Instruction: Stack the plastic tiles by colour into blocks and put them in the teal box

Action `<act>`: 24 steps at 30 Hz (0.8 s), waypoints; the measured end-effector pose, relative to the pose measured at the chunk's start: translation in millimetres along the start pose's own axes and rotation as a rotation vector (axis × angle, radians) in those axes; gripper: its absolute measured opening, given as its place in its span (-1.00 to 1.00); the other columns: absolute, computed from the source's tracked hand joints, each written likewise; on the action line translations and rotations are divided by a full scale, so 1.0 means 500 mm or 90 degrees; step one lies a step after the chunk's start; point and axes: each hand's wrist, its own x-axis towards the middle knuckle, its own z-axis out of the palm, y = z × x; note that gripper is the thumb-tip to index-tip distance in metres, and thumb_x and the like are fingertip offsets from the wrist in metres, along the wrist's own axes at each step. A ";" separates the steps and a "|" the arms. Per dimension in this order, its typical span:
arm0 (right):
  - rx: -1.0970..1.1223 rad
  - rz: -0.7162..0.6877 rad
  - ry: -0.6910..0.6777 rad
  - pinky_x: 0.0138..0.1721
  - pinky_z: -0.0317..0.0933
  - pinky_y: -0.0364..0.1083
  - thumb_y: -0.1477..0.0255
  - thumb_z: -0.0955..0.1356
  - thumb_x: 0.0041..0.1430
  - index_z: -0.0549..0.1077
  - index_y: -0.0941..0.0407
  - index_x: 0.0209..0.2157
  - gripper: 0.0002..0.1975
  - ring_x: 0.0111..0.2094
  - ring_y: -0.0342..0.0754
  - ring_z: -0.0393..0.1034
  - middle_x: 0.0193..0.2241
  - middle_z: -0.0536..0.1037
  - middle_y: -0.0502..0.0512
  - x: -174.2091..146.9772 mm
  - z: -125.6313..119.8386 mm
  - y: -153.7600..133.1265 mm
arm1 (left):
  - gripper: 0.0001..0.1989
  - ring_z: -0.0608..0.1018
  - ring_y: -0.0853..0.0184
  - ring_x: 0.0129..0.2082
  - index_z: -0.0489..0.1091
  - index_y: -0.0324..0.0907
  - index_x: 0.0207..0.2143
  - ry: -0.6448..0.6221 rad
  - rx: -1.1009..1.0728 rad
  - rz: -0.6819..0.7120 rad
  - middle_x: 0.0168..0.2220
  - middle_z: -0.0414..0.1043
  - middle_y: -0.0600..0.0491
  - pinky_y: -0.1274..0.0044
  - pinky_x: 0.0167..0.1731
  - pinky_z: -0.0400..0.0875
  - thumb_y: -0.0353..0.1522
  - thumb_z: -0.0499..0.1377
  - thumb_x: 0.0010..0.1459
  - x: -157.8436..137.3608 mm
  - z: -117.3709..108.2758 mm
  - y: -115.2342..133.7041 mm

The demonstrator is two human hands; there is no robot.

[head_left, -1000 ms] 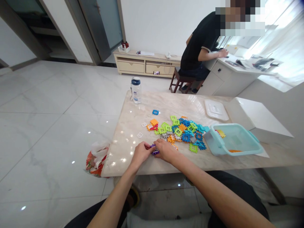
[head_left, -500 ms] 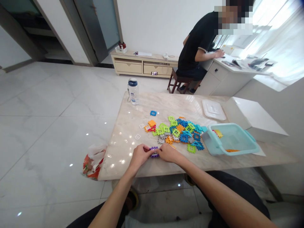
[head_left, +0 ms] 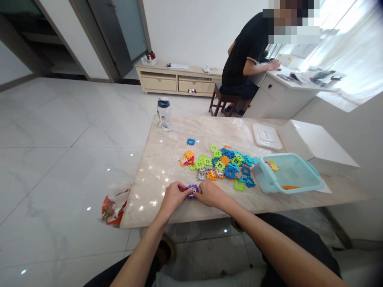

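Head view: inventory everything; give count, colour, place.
table: one, pale, foreground
purple piece: one, purple, table's near side
pile: many pieces, multicoloured, table centre
lone piece: one, blue, beyond pile
loose lattices: two, white, beside pile
bottle: one, clear, table's far left
tub: one, turquoise, right of pile
lid: one, whitish, beyond tub
box: one, white, beyond tub
bag: one, red-white, left of table
cabinet: one, cream, back wall
door: one, grey, back left
desk: one, white, far right
person: one, black shirt, at desk
stool: one, brown, under person
left hand, right hand: two, bare, on purple piece
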 end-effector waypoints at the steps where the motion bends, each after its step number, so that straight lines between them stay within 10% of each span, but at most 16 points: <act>1: -0.012 -0.012 -0.002 -0.02 0.43 0.01 0.22 0.49 0.34 0.63 0.23 0.00 -0.62 -0.02 0.23 0.63 -0.05 0.69 0.43 -0.002 -0.008 -0.001 | -0.73 0.69 0.13 -0.34 0.52 -0.14 -0.45 -0.005 -0.006 0.001 -0.44 0.66 -0.01 0.45 -0.32 0.44 -0.22 0.51 -0.05 0.001 0.001 -0.002; 6: -0.071 -0.169 0.001 0.19 0.35 0.05 0.40 0.61 0.17 0.53 0.21 0.11 -0.49 0.19 0.23 0.48 0.13 0.58 0.37 -0.006 -0.026 -0.022 | -0.72 0.70 0.10 -0.31 0.50 -0.13 -0.42 -0.019 -0.004 0.000 -0.43 0.65 -0.02 0.44 -0.32 0.43 -0.19 0.49 -0.01 0.006 0.005 -0.010; 24: -0.119 -0.171 -0.029 0.09 0.39 -0.01 0.48 0.51 0.29 0.55 0.22 0.06 -0.67 0.15 0.21 0.51 0.05 0.64 0.36 0.009 -0.015 -0.044 | -0.66 0.64 0.18 -0.32 0.37 -0.09 -0.38 0.021 0.047 -0.016 -0.41 0.58 0.06 0.47 -0.34 0.34 -0.25 0.49 -0.02 0.006 0.008 -0.020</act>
